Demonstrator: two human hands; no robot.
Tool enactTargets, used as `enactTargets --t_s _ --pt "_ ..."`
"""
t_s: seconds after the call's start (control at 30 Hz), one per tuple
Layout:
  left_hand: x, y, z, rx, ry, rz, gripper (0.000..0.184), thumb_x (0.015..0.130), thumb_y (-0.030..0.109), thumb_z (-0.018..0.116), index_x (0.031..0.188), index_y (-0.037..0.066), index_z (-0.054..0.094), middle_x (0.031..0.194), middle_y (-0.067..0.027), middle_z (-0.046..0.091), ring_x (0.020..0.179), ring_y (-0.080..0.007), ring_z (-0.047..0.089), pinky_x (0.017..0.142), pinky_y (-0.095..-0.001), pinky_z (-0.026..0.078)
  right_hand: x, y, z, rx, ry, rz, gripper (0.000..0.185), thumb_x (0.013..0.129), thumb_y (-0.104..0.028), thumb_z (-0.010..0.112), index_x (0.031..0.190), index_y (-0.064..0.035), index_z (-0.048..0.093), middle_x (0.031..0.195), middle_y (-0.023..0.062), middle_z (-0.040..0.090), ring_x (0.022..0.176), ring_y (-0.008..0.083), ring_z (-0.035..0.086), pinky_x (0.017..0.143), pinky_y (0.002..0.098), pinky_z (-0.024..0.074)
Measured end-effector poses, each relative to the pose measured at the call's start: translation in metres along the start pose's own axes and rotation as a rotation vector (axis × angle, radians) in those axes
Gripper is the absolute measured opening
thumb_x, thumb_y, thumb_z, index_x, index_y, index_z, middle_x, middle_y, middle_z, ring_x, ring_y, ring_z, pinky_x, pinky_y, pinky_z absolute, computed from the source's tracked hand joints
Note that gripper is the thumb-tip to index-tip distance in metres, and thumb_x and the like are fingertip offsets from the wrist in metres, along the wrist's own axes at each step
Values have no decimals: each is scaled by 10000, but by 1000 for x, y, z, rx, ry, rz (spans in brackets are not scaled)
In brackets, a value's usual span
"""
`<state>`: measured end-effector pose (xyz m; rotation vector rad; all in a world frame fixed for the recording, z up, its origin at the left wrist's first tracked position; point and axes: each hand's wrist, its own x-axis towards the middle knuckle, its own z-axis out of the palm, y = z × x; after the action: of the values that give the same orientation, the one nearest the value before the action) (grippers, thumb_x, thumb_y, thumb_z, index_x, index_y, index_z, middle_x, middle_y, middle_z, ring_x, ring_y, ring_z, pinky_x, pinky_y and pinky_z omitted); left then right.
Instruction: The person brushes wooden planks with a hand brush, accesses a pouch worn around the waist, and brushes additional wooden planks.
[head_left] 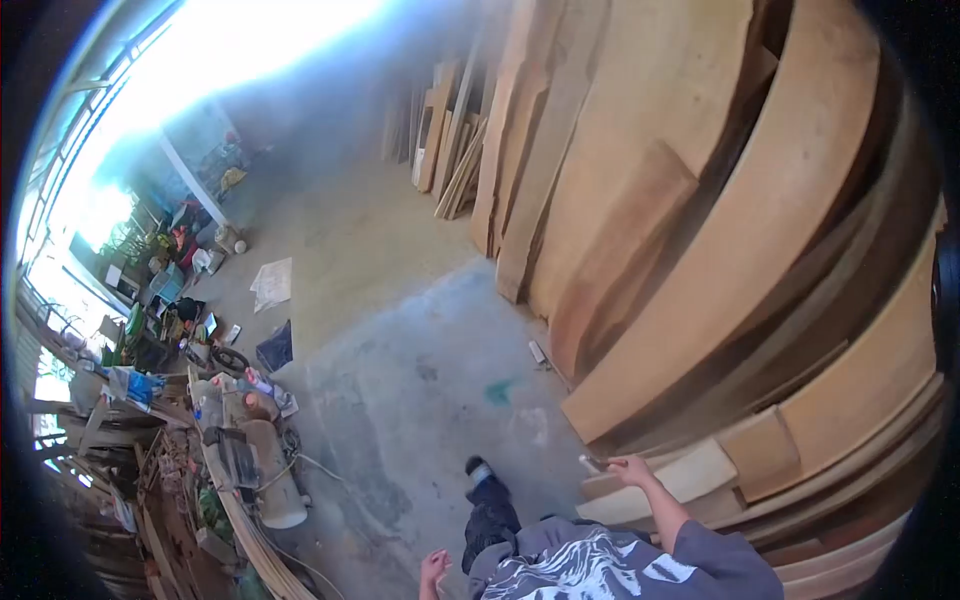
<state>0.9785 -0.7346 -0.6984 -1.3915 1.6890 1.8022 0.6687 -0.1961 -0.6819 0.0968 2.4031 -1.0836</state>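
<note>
My right hand (632, 470) is closed around a small, short tool with a pale tip (590, 463); its exact kind is too small to tell. Just beyond that hand, and beside it, are pale wooden planks (690, 480) in a low stack. My left hand (435, 567) hangs low at my side, its fingers loosely curled, with nothing visible in it. One shoe (479, 468) of mine is forward on the concrete floor (400, 430).
Tall wooden slabs (740, 210) lean along the right side, with narrower boards (455, 130) farther back. At left, a long bench (225, 480) carries tools and clutter, and a cable (345, 485) trails over the floor. A white sheet (272, 285) and a dark sack (275, 347) lie beyond.
</note>
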Motion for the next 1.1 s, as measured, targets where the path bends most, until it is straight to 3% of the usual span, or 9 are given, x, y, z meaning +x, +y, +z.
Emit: enactTargets --t_s 0.23,0.37,0.43,0.6,0.73,0.77,0.9,1.0,1.1 --pt "181 178 -32 219 -77 -78 531 967 456 712 1236 -2 700 992 -77 764 892 -183 742 701 -372 581 130 -141 12 38 112 105 298 916 -180 688 1187 -71 749 913 67 777 745 147 719 702 327 579" --pt "310 330 -16 382 -152 285 471 993 385 683 1209 -33 699 974 -117 785 887 -176 748 818 -298 568 219 -123 45 148 95 174 249 947 -88 689 1183 -14 717 977 88 767 775 169 720 657 333 579" --pt "357 412 0 265 -154 425 451 1006 364 668 1240 -21 689 1000 -131 788 917 -186 752 852 -310 571 237 -184 39 210 29 304 240 973 -70 684 1206 -16 713 1027 94 769 844 183 733 675 332 583" --pt "431 604 30 275 -200 586 438 1015 351 661 1303 21 666 1094 -163 773 986 -215 756 876 -333 577 346 -217 55 106 65 376 261 897 -260 774 1102 -99 792 901 104 781 746 200 738 686 368 579" --pt "496 687 28 442 -184 479 434 1030 306 660 1347 10 636 1092 -139 768 984 -205 749 854 -304 580 459 -269 54 334 104 346 348 851 -275 817 1082 -19 774 942 149 781 779 236 749 729 382 580" --pt "513 690 22 447 -174 406 423 1031 305 657 1346 23 640 1071 -125 767 952 -195 746 819 -296 579 483 -314 34 15 94 395 414 825 -302 830 1050 38 756 949 186 774 813 269 756 762 399 577" --pt "599 721 -17 328 -112 365 377 1030 320 656 1313 72 667 980 -53 748 781 -144 695 648 -286 556 603 -445 -5 -4 103 376 382 854 -326 787 1062 -7 764 939 185 772 905 284 758 777 408 562" --pt "612 788 -26 187 -86 137 352 999 305 686 1210 24 699 888 -43 760 807 -123 718 680 -294 576 669 -567 -59 -83 194 260 323 912 -299 739 1116 -50 767 948 163 775 892 265 748 782 396 553" --pt "659 860 -21 299 -152 -23 346 998 317 692 1204 40 704 907 -39 761 771 -122 716 648 -303 576 759 -582 -69 328 244 184 280 960 -259 697 1157 -72 764 945 151 775 826 251 729 770 382 547"
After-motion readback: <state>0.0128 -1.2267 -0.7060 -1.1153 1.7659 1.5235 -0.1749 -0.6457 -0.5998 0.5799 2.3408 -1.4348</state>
